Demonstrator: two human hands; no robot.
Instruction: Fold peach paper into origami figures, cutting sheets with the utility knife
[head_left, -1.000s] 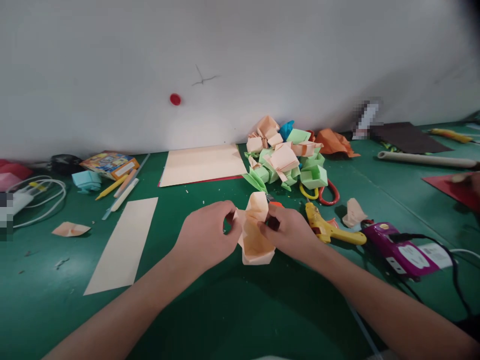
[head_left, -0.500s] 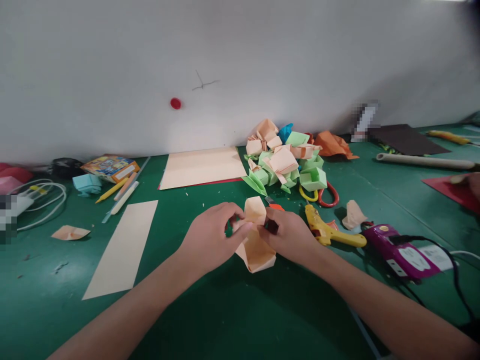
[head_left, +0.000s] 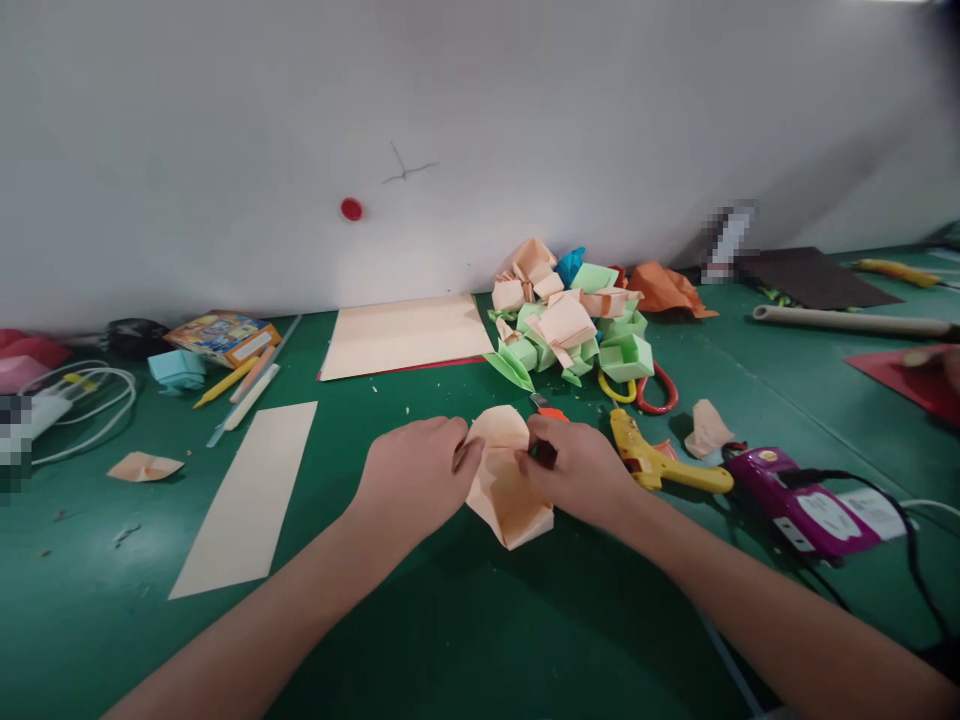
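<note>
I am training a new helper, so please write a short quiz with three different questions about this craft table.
1. True or false: both hands touch the peach folded paper.
2. What lies just right of the right hand? A) yellow glue gun B) blue cup C) black stapler
3. Fill in: the pile of folded papers lies near the ____.

Key: 1 true. 2 A. 3 wall. The left hand pinches the paper's left edge, on the green table.

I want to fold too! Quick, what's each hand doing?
Left hand: closed, pinching the peach folded paper.
Right hand: closed, gripping the same paper's other side.
</note>
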